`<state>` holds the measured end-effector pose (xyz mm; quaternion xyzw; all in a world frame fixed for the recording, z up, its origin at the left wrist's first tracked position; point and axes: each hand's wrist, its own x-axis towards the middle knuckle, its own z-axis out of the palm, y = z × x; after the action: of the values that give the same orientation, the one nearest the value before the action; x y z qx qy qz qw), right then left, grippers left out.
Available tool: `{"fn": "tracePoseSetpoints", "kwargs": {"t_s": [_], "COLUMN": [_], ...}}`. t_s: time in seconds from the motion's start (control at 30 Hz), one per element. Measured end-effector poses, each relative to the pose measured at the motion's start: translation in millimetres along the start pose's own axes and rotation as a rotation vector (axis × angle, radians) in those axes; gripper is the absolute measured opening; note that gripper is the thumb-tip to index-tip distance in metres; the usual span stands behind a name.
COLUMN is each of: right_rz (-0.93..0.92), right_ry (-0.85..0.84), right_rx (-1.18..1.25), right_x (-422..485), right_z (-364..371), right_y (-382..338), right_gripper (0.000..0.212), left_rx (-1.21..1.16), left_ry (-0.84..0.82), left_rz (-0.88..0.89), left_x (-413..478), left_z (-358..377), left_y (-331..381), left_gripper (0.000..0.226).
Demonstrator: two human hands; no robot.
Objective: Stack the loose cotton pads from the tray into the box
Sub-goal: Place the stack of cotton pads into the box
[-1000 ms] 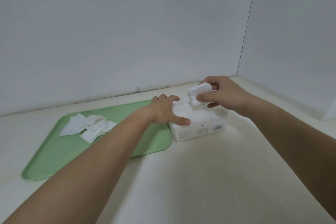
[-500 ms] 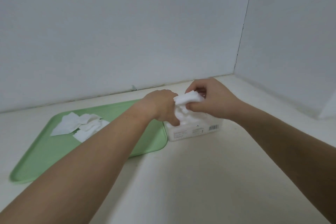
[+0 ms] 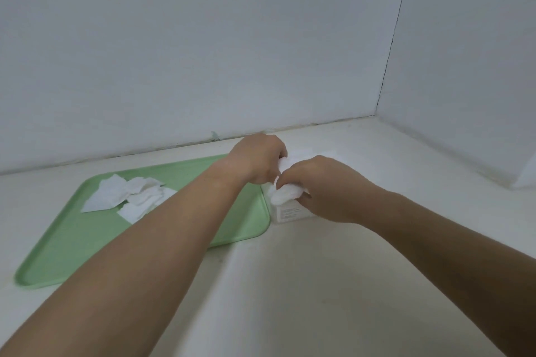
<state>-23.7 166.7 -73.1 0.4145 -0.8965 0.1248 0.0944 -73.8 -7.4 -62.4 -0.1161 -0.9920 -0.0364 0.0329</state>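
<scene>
Tray [image 3: 87, 240]: pale green, on the worktop [image 3: 319, 284].
Loose cotton pads [image 3: 130, 197]: white, crumpled squares — heaped far-left on the tray.
Left grip [image 3: 258, 162]: fingers curled over the box top (grasp hidden, cannot tell).
Box [image 3: 290, 213]: white, beside the tray's right edge.
Right grip [image 3: 324, 188]: pinching a bunched pad [image 3: 285, 197] atop the box.

Things counted on the one bench [image 3: 319, 284]

One green tray [image 3: 87, 246] is counted; one white box [image 3: 290, 213] is counted; two grips are seen, the left grip [image 3: 255, 162] and the right grip [image 3: 322, 185]; one heap of loose pads [image 3: 127, 195] is found on the tray, some five overlapping pieces, the exact number not to be told; one bunch of pads [image 3: 285, 197] is counted at the box.
</scene>
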Motion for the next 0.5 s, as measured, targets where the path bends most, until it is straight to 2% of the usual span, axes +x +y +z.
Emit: {"fn": "tracePoseSetpoints", "kwargs": {"t_s": [0.07, 0.13, 0.27, 0.37, 0.43, 0.5], "right_rz": [0.063, 0.127, 0.148, 0.191, 0.206, 0.197], "right_ry": [-0.164, -0.265, -0.370, -0.461, -0.477, -0.464], "right_rx": [-0.040, -0.020, -0.032, -0.089, -0.102, -0.097], "right_x": [4, 8, 12, 22, 26, 25], "right_z": [-3, -6, -16, -20, -18, -16], "right_y": [-4, -7, -16, -15, -16, -15], "right_gripper": [0.038, 0.039, 0.030, 0.028, 0.024, 0.028], "left_rx": [-0.015, -0.027, -0.036, -0.052, -0.068, -0.096], "left_ry": [-0.004, -0.014, -0.027, -0.034, -0.032, -0.032], "left_rz": [-0.011, -0.024, -0.032, -0.034, -0.034, -0.043], "left_x": [0, -1, -2, -3, -4, -4], "left_z": [0, -1, -2, -2, -1, 1], "left_y": [0, 1, 0, 0, -2, -3], "left_gripper": [0.031, 0.034, 0.034, 0.044, 0.046, 0.045]}}
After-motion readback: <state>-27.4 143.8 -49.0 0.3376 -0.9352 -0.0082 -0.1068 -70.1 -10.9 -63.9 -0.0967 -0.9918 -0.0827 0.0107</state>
